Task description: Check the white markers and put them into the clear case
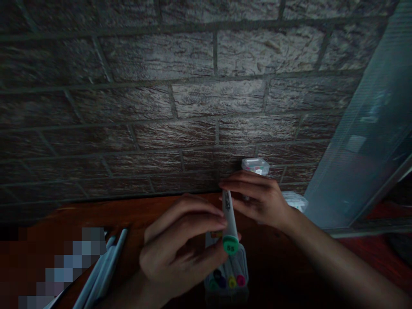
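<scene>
A white marker (229, 216) with a green end numbered 55 is held up between my two hands. My left hand (185, 240) pinches its near part between thumb and fingers. At the far end, the fingers of my right hand (254, 195) close around the tip. Below the marker, a clear plastic case (243, 264) on the wooden table contains several markers with coloured ends, among them green, purple, yellow and pink. My left hand and the marker cover part of that case.
Several pale, slim pens (106, 266) lie at the left of the wooden table (128, 214). Behind my right hand stands a clear case (255, 165) near the brick wall (193, 98). Another clear case (296, 201) is partly hidden by my right wrist. A translucent panel (354, 150) rises at right.
</scene>
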{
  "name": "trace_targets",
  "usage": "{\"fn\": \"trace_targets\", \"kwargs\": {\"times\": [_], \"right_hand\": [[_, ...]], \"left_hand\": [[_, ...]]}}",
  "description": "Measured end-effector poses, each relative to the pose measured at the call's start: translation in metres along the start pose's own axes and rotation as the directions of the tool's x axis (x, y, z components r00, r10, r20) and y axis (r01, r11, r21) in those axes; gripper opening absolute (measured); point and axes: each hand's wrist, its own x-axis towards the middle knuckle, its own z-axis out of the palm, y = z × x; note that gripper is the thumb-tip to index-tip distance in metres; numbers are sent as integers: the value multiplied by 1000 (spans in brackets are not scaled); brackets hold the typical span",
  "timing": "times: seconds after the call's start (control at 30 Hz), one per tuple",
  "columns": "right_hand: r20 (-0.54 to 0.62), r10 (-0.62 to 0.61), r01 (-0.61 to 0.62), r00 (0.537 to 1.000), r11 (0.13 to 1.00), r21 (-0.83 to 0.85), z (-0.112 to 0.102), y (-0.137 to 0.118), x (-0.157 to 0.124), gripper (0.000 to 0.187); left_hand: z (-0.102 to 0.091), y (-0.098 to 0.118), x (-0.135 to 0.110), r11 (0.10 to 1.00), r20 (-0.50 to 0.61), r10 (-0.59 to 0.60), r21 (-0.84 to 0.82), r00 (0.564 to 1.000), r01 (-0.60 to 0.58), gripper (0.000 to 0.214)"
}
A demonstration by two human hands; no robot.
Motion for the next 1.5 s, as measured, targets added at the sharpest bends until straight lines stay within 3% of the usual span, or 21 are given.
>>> {"fn": "trace_targets", "kwargs": {"times": [0.6,0.9,1.23,1.37,1.5], "right_hand": [[134,39,-37,990,999,-16,9,-1,-5,23],[113,48,-43,992,998,-51,4,1,-4,22],[-39,11,-16,999,991,-136,-30,11,4,16],[24,64,-59,998,986,-154,-53,13,7,16],[97,197,-190,976,979,-71,-68,6,8,13]], "left_hand": [[7,-5,-6,995,-53,-89,-43,995,86,33],[5,-3,-8,997,-22,-67,-49,997,66,33],[2,-17,-11,993,-55,-24,116,998,30,31],[-5,-36,-10,970,3,-28,243,1000,27,28],[-11,-61,-12,956,104,-60,291,993,27,28]]}}
